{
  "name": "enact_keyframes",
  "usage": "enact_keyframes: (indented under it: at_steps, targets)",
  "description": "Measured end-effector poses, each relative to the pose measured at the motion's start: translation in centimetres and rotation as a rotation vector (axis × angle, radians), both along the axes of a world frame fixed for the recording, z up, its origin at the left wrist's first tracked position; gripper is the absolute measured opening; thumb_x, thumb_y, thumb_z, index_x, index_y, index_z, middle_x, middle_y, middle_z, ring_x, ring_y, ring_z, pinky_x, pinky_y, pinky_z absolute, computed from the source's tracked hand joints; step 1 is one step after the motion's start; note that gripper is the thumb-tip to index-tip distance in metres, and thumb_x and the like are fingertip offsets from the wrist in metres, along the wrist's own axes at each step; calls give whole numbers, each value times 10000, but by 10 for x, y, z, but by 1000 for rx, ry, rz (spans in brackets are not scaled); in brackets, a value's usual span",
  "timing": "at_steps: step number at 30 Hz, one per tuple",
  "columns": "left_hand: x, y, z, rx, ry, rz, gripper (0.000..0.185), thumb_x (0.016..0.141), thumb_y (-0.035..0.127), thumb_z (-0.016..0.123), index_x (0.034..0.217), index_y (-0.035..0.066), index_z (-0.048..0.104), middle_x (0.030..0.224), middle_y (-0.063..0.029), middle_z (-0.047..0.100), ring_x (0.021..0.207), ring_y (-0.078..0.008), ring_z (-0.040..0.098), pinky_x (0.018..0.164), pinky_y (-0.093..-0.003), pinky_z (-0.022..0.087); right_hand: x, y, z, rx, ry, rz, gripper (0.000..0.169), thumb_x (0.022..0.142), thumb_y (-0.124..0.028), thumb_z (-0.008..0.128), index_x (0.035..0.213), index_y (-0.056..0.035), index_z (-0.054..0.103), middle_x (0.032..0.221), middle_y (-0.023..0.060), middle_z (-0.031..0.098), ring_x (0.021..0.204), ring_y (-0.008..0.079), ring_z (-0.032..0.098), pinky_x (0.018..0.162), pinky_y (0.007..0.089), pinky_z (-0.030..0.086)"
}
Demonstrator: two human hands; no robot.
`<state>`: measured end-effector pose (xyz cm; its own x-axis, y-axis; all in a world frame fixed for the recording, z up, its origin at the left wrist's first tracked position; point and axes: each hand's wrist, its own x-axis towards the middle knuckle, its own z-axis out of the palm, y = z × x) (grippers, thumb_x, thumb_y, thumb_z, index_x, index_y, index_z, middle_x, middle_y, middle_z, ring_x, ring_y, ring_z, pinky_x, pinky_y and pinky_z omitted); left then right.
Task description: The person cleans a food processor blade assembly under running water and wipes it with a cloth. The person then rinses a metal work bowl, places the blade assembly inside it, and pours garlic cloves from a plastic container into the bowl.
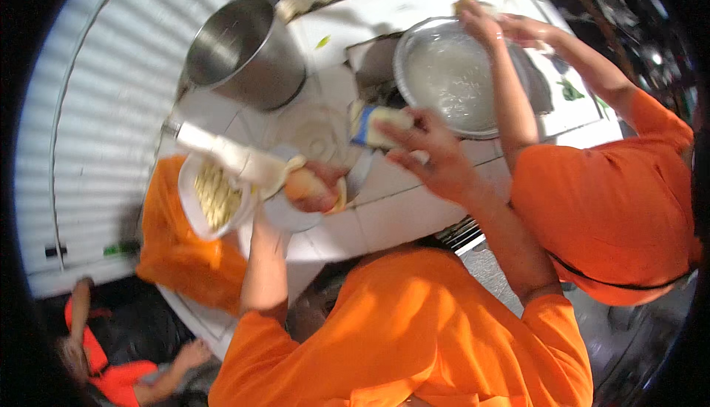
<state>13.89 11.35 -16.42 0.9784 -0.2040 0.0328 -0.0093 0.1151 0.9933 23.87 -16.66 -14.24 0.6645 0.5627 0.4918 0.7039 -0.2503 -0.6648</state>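
Blurred by motion, my left hand (319, 185) is curled about the wide end of a long pale object (227, 154), whose kind I cannot tell; part of the hand is hidden by it. Just left of that forearm is a white bowl (188, 210) of pale yellow pieces, perhaps peeled cloves or beans. My right hand (435, 160) is over the tiled counter with its fingers spread and bent. A small white piece (420, 156) shows at its fingers. They overlap a pale packet with a blue band (363, 124); whether they grip it is unclear.
A deep steel pot (277, 68) stands at the back left. On the right, a co-worker's hands (482, 24) are over a large metal basin of cloudy liquid (407, 85). Orange cloth (183, 262) lies at the counter's left edge. Another person (122, 373) is at lower left.
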Motion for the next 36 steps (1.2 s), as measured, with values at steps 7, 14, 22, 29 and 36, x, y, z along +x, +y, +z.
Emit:
enact_keyframes:
  at_steps: [7,14,22,29,36]
  targets:
    - [-1,-24,18,-100,-59,120,240,731,101,822,899,25,669,868,-67,668,933,-235,656,1041,-469,465,-10,-8,4,-27,104,251,549,810,-140,774,1333,-208,620,1226,169,530,1061,333,583,888,377,526]
    - [-10,-24,20,-184,23,159,223,740,113,806,890,31,662,842,-63,655,865,-214,646,1028,-468,463,-20,-4,5,18,125,251,511,841,-128,749,1331,-200,624,1232,204,527,1050,343,589,897,396,523]
    - [-18,-26,37,-59,-22,187,259,731,217,799,824,28,648,815,-88,647,825,-217,634,1020,-504,473,-7,3,-5,40,153,232,537,828,-102,753,1342,-175,617,1241,198,530,1078,337,578,918,395,500]
    - [-23,-20,50,-36,19,97,214,783,187,757,833,22,629,846,-102,654,908,-265,643,919,-444,495,23,22,-6,100,305,253,572,793,-100,781,1335,-192,623,1220,195,528,1096,336,566,949,388,502]
    - [-35,10,3,15,55,202,241,742,197,793,845,48,634,864,-78,646,916,-261,625,871,-413,475,-9,28,-21,51,207,368,522,799,-118,784,1303,-137,650,1277,179,496,1110,318,587,958,362,497]
